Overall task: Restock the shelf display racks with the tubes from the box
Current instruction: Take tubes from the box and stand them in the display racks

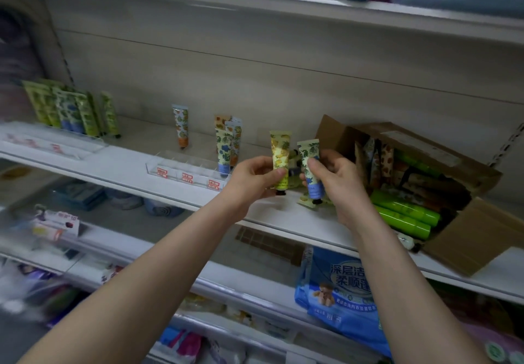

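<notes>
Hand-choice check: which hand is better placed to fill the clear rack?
Probably left: the left hand holds its yellow tube nearer the clear rack; the right hand holds a blue-ended tube by the box.

I hold a yellow tube (280, 159) upright in my left hand (251, 179), a blue-based tube (310, 169) in my right hand (338, 183); open cardboard box (479, 236) just right, clear rack (175, 169) left.

Left hand (253, 178) holds a yellow tube (280, 159); right hand (333, 178) a green-leafed tube (310, 165) (both upright).

White store shelves (127, 162) run in tiers before a pale beige back panel (255, 37), under dim, even light.
</notes>
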Demonstrator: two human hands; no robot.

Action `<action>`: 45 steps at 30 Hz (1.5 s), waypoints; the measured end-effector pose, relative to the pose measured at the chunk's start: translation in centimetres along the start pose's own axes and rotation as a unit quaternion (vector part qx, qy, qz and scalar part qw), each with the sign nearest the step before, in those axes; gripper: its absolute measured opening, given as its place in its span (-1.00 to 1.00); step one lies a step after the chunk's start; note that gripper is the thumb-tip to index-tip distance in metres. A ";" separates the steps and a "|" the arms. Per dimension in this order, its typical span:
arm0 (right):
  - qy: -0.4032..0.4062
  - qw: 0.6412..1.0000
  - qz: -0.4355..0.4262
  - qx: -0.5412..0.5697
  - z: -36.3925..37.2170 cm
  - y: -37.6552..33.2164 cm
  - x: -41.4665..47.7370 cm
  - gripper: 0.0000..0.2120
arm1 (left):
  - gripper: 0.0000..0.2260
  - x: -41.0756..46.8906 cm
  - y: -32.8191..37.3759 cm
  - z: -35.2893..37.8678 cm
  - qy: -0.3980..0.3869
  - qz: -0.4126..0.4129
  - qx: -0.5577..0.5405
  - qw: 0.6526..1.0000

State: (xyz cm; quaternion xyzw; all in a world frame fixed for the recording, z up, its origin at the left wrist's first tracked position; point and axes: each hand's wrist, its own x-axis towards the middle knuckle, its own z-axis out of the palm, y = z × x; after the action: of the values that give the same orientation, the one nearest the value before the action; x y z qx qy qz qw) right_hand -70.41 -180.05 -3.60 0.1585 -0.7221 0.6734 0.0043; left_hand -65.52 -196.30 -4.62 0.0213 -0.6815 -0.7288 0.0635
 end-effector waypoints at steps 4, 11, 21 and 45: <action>-0.020 1.000 -0.012 0.011 2.2 -0.9 0.1 -0.92 | -0.85 -1.2 0.5 -2.1 0.012 0.008 0.003 1.000; -0.068 0.997 -0.029 0.000 7.2 -2.6 0.2 -0.89 | -0.86 -2.7 1.5 -7.3 0.031 0.032 0.007 0.999; -0.125 0.990 -0.057 0.032 19.6 -5.3 -0.4 -0.88 | -0.78 -6.2 3.3 -19.2 0.092 0.041 -0.003 0.995; -0.153 0.984 -0.079 0.042 42.8 -5.8 2.1 -0.80 | -0.77 -9.6 4.0 -42.8 0.197 0.031 0.011 0.980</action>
State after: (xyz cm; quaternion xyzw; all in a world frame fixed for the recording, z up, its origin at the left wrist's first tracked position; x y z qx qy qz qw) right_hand -62.15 -222.47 -1.48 0.3168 -0.6701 0.6685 -0.0598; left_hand -50.72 -237.78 -4.18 0.1437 -0.6641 -0.7004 0.2188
